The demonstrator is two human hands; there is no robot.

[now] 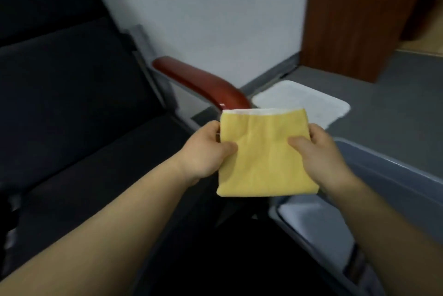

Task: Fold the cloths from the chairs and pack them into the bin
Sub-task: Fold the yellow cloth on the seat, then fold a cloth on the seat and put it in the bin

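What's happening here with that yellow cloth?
A person holds a folded square yellow cloth up in the air. The left hand pinches its left edge and the right hand pinches its right edge. Behind it is a dark padded chair with a red-brown wooden armrest. A grey plastic bin stands open just to the right, and the cloth is not in it yet.
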